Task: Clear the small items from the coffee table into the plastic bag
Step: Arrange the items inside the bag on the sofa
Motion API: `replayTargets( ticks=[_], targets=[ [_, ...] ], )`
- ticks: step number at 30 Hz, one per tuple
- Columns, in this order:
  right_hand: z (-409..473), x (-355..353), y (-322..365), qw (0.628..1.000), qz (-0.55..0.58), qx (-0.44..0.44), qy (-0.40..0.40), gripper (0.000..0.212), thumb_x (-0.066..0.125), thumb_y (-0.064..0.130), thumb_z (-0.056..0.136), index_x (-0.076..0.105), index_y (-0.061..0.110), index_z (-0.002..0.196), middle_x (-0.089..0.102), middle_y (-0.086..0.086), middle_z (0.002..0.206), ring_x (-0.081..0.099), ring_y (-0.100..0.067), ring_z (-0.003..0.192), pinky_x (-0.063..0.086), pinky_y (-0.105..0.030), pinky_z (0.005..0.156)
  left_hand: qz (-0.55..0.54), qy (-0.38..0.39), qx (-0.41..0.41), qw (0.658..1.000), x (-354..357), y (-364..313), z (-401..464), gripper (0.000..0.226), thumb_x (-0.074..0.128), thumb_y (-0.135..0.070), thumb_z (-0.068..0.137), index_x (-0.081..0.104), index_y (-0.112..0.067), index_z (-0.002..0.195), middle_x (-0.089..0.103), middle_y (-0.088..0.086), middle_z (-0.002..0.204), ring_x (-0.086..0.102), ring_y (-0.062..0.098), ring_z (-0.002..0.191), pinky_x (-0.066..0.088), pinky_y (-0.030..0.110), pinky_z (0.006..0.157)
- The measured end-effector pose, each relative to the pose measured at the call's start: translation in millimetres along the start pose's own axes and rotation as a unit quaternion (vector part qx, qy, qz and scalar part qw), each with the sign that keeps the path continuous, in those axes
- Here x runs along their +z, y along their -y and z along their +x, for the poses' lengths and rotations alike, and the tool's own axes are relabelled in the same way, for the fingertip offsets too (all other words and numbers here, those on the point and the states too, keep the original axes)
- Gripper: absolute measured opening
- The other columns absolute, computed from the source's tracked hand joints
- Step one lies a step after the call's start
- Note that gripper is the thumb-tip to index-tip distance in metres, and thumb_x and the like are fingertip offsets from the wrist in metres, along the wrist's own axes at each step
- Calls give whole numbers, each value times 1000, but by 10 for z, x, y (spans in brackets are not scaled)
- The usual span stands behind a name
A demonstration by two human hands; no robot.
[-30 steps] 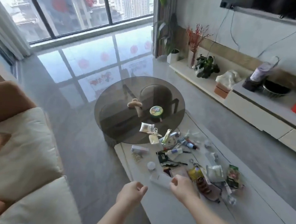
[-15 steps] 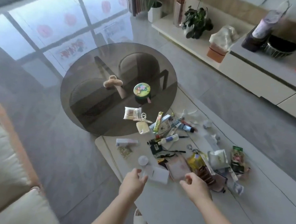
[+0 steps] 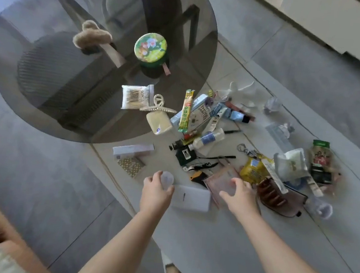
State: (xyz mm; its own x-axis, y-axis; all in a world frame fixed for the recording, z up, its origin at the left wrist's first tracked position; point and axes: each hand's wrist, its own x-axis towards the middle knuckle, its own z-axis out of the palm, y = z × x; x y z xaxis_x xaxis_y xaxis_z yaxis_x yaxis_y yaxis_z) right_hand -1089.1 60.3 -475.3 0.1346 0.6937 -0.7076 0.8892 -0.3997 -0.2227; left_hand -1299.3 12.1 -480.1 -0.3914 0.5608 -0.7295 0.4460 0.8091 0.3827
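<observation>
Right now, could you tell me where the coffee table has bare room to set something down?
The near stretch of the coffee table, between the forearms and right of the white flat box, is bare. The glass round top is bare left of the cotton swabs. The middle is crowded.

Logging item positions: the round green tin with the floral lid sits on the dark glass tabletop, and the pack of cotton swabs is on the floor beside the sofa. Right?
Not quite. The head view shows the pack of cotton swabs on the dark glass tabletop too, nearer the person than the round green tin, not on the floor.
</observation>
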Motion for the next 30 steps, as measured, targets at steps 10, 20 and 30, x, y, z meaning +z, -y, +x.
replayTargets(
  ticks=[10,20,30],
  targets=[
    [457,285,-81,996,-61,53,-34,100,73,50,73,14,22,149,28,-9,150,29,-30,137,34,-42,105,55,-13,12,998,334,114,475,64,62,-25,85,32,-26,142,39,10,132,44,30,120,47,40,95],
    [246,195,-104,991,-101,50,-71,67,68,56,74,43,12,118,54,-9,131,42,-28,127,36,-38,98,-8,-28,-21,999,233,30,239,60,63,-21,81,37,-14,134,47,6,132,52,23,109,45,31,82],
    [-81,222,-88,985,-103,-103,96,55,61,43,86,39,9,124,44,-8,135,38,-24,127,36,-33,99,-6,24,-20,999,383,176,-258,41,63,-45,79,48,-17,105,56,1,99,60,20,84,50,34,65]
  ],
)
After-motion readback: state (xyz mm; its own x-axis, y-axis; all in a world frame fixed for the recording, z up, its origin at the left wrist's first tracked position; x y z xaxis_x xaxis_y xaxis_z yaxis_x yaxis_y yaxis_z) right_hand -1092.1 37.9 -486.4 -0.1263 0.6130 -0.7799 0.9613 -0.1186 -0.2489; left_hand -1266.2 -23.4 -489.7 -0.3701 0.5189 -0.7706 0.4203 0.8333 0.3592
